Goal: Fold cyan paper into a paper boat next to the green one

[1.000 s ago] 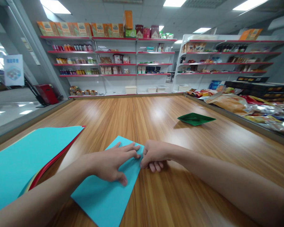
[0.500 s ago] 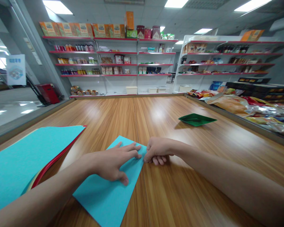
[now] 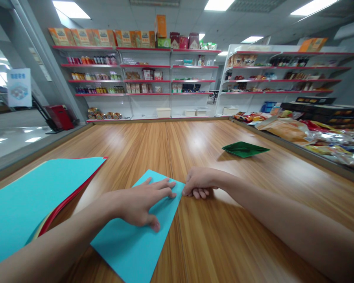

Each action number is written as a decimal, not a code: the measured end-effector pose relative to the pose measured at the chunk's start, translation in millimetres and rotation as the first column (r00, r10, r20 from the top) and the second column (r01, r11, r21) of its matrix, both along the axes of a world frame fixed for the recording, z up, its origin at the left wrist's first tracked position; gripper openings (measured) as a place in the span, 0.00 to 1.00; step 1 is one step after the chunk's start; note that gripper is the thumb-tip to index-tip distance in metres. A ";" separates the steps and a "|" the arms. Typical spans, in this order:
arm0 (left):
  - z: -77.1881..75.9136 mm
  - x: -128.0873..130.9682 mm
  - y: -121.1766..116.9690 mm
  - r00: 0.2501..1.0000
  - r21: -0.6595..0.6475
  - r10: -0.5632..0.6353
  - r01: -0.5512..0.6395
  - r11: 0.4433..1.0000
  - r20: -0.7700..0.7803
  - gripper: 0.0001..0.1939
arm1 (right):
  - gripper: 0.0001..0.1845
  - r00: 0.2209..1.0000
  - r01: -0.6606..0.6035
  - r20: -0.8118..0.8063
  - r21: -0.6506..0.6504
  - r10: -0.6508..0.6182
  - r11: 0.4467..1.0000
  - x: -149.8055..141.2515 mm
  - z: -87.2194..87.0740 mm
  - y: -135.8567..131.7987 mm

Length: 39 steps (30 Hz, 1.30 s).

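Green form (image 3: 246, 149), probably paper, lies beyond right hand (image 3: 199, 183).

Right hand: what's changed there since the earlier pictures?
The curled right hand has moved away from the wearer along the right edge of the flat light-blue paper sheet, nearer its right-hand corner. The left hand stayed spread on the sheet; the folded green paper stayed put.

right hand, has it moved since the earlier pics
Yes, the right hand has moved away from the person and slightly right, closer to the green folded paper, which lies in place on the table.
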<state>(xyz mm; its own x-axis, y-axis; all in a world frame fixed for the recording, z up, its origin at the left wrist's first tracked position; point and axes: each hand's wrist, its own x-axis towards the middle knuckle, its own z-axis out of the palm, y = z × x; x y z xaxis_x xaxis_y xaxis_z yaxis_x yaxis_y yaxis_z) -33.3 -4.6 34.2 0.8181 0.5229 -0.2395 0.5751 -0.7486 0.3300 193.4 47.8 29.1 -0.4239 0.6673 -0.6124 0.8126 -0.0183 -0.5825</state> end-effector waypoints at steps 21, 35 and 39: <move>1.3 -0.6 -1.3 1.000 -0.004 0.009 -0.009 1.000 0.000 0.34 | 0.16 0.988 0.119 0.098 -0.012 -0.118 0.993 6.2 2.8 11.9; 3.2 0.2 -3.4 1.000 0.026 0.025 -0.025 0.999 -0.002 0.34 | 0.12 0.979 0.204 -0.005 -0.005 -0.204 0.979 17.5 -9.2 25.4; 4.2 2.3 -9.4 0.999 0.085 0.033 -0.033 0.996 -0.004 0.36 | 0.12 0.968 0.247 -0.044 0.038 -0.246 0.968 24.8 -10.2 29.9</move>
<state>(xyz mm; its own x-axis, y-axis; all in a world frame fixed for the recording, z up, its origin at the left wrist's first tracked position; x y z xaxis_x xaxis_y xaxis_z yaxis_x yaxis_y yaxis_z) -31.0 -14.0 38.5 0.7986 0.5685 -0.1975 0.6018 -0.7543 0.2625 218.2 77.8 18.9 -0.2661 0.7795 -0.5671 0.7628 -0.1894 -0.6183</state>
